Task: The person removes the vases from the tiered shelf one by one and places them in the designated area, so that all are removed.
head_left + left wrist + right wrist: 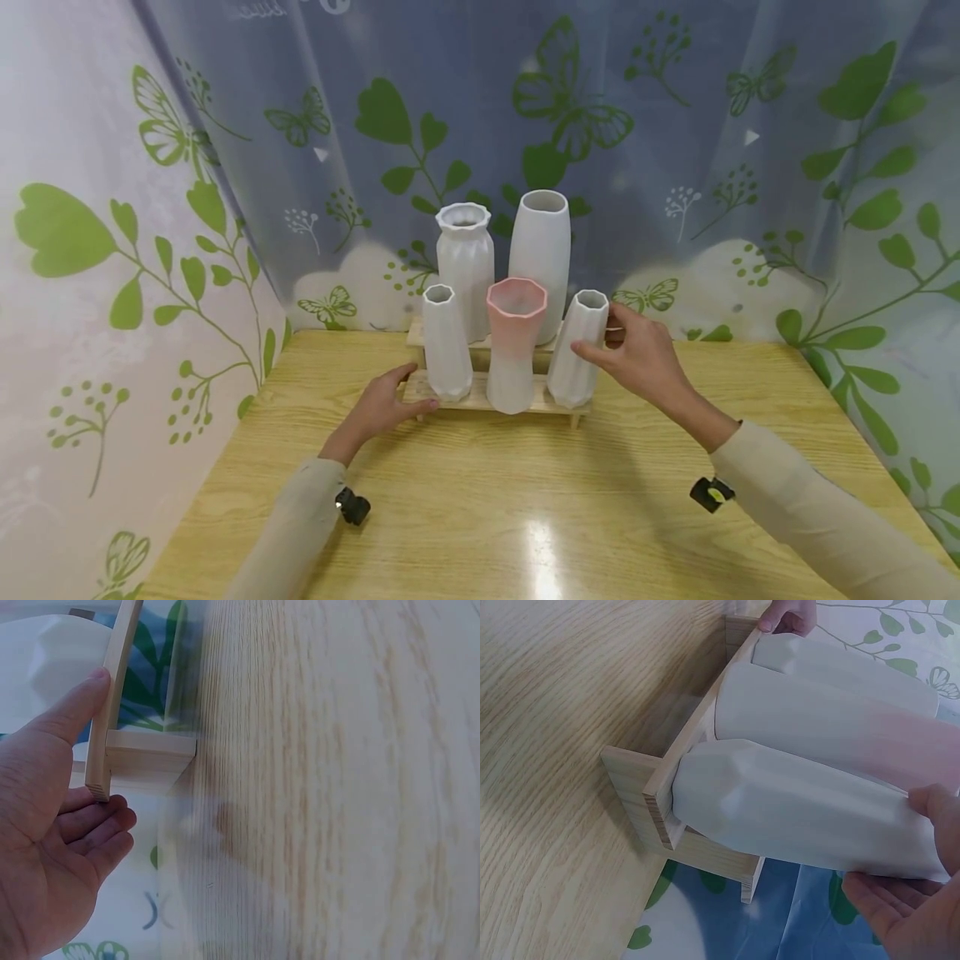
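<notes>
A two-step wooden stand (480, 403) holds several vases. My left hand (381, 406) grips the left end of its lower step; in the left wrist view the thumb (82, 701) lies on the board's front edge, with the other fingers curled at its end. At the right end of that step, my right hand (643, 354) holds a slim white faceted vase (576, 354) between thumb and fingers near its upper part. This vase's base (705, 776) is on the step. Beside it stands a pink-and-white vase (516, 350), then another slim white vase (447, 346) nearest my left hand.
On the upper step behind are a white vase with a scalloped rim (465, 258) and a taller smooth white vase (542, 242). The stand is near the back of a wood-grain table (450, 508). A curtain (637, 167) printed with leaves and butterflies hangs behind.
</notes>
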Available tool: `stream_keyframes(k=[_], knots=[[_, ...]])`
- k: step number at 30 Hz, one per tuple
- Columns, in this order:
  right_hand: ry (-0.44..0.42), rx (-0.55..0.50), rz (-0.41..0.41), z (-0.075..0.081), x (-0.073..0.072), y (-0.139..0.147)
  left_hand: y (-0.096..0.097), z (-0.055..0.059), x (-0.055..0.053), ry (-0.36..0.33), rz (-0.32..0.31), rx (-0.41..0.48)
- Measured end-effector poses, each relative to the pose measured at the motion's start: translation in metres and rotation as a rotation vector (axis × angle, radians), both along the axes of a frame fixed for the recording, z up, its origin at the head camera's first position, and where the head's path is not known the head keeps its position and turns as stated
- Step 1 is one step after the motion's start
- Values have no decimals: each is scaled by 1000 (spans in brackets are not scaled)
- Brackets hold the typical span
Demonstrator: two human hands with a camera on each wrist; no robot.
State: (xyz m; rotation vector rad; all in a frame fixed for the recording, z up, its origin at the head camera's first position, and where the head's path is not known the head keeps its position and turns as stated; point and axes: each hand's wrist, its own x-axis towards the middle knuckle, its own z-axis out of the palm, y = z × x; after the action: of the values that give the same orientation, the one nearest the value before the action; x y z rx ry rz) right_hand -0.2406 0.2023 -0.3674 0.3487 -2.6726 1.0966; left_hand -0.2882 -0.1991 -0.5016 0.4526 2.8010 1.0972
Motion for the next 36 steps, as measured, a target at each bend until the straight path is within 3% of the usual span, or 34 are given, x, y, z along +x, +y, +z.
stream_keyframes(k=[19,36], knots=[[63,-2,-14,-2,3,15,0,0,-2,12,-2,2],[85,-35,-89,9,15,46,1,2,1,-10,-7,14]])
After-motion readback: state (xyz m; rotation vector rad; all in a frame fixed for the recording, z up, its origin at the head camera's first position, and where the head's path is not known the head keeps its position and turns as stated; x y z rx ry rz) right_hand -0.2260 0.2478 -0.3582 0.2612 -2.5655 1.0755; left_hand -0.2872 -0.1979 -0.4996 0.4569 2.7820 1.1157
